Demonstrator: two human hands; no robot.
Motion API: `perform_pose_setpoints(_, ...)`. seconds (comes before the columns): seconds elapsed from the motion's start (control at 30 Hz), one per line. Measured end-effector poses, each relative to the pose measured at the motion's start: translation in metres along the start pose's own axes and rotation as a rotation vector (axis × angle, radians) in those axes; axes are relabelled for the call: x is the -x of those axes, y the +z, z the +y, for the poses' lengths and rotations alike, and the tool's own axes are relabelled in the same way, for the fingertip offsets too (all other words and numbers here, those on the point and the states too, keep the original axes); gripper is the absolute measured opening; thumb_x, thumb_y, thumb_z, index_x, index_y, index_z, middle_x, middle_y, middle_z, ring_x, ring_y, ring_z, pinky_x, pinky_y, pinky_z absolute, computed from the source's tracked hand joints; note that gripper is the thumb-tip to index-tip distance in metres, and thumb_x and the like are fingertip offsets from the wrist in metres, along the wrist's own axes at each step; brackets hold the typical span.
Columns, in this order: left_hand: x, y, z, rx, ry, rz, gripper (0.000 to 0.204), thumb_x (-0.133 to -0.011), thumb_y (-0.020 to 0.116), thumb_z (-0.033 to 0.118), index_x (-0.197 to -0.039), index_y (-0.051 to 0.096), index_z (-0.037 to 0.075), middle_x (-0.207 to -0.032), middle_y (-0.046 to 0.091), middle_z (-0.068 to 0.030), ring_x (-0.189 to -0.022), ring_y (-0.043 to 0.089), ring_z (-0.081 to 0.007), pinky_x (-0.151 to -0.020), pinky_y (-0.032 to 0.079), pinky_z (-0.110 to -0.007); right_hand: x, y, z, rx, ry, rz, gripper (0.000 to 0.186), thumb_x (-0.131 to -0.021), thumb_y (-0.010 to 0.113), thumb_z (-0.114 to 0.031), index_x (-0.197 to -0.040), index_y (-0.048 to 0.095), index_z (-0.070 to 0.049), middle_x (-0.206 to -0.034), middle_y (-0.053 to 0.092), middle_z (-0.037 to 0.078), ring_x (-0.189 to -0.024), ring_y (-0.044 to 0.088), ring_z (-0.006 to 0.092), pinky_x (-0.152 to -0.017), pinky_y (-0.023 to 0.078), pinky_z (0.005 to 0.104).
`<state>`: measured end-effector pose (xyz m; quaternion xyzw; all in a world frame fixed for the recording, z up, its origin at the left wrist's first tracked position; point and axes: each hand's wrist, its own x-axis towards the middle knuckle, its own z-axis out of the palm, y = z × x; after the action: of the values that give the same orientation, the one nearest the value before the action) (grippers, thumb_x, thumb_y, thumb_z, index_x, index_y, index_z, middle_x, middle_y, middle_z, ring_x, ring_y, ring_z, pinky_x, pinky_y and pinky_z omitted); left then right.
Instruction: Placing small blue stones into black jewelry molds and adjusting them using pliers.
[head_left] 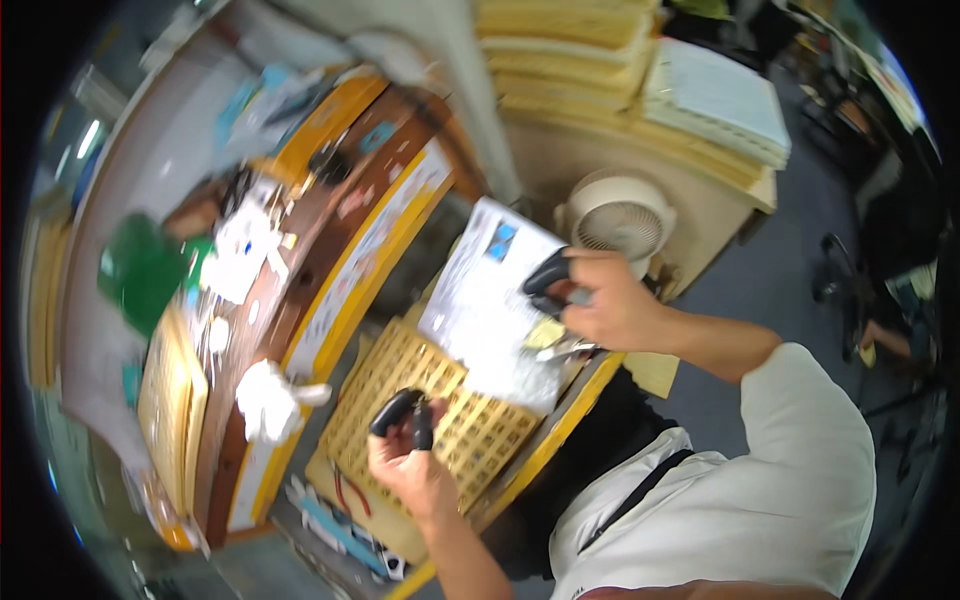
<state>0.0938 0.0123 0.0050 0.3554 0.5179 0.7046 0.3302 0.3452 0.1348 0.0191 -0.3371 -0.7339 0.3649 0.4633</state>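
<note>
My left hand is raised over a yellow grid tray, its fingers closed on a black rounded piece with a second dark part beside it. Several cells of the tray hold small dark parts. My right hand grips a black curved piece, and a grey tip shows near its fingers. The exact kind of either black piece cannot be made out. Below the right hand lies a white printed sheet with a blue picture, partly covering the tray. A crumpled clear plastic bag rests at the sheet's lower end.
Red-handled pliers lie by the tray's lower left corner. A wooden shelf with a yellow edge stands to the left, with a white cloth at its edge. A round fan stands behind, near stacked yellow trays.
</note>
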Motion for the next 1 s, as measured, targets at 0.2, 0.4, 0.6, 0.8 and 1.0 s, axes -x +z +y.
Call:
perform_pose_setpoints(0.2,0.047,0.006,-0.008,0.407,-0.094,0.159,0.018,-0.087,0.061,-0.012,-0.105,0.063,-0.009,-0.101,0.069,-0.0221,-0.086,0.07,-0.0295,-0.085,0.059,-0.05,0.044,0.066,-0.021,-0.408,0.164,-0.174,0.021,-0.081,0.063,0.006,-0.101,0.068,0.001,-0.092,0.067,0.008,-0.084,0.064,0.0133,-0.077,0.05,0.0261)
perform_pose_setpoints(0.4,0.074,-0.001,-0.008,0.516,-0.193,0.199,0.02,-0.088,0.062,-0.009,-0.108,0.063,-0.007,-0.104,0.069,-0.0199,-0.095,0.069,-0.0272,-0.089,0.056,-0.042,0.059,0.1,-0.039,-0.427,0.17,-0.26,0.022,-0.082,0.068,0.002,-0.103,0.07,-0.002,-0.091,0.066,0.008,-0.081,0.064,0.0136,-0.072,0.051,0.0266)
perform_pose_setpoints(0.6,0.093,0.001,-0.027,0.302,-0.097,0.296,0.022,-0.084,0.065,-0.012,-0.105,0.064,-0.004,-0.105,0.068,-0.0149,-0.098,0.066,-0.0221,-0.087,0.055,-0.034,0.068,0.107,-0.041,-0.379,0.173,-0.277,0.019,-0.083,0.069,0.003,-0.102,0.069,0.0,-0.095,0.067,0.008,-0.084,0.064,0.0129,-0.073,0.051,0.0254)
perform_pose_setpoints(0.8,0.099,-0.002,-0.027,-0.152,0.048,0.118,0.031,-0.082,0.067,-0.015,-0.113,0.065,-0.008,-0.108,0.068,-0.011,-0.099,0.064,-0.0148,-0.092,0.05,-0.029,0.075,0.106,-0.027,-0.594,0.443,-0.312,0.024,-0.084,0.061,0.007,-0.107,0.064,0.004,-0.099,0.066,0.006,-0.091,0.063,0.0098,-0.08,0.052,0.0249)
perform_pose_setpoints(1.0,0.088,-0.006,-0.019,-0.467,0.269,0.047,0.035,-0.073,0.073,-0.012,-0.107,0.068,-0.006,-0.096,0.071,-0.0132,-0.086,0.068,-0.0178,-0.08,0.053,-0.028,0.065,0.1,-0.024,-0.849,0.704,-0.422,0.019,-0.091,0.057,0.007,-0.109,0.06,0.007,-0.099,0.067,0.012,-0.088,0.068,0.0157,-0.079,0.058,0.0291)
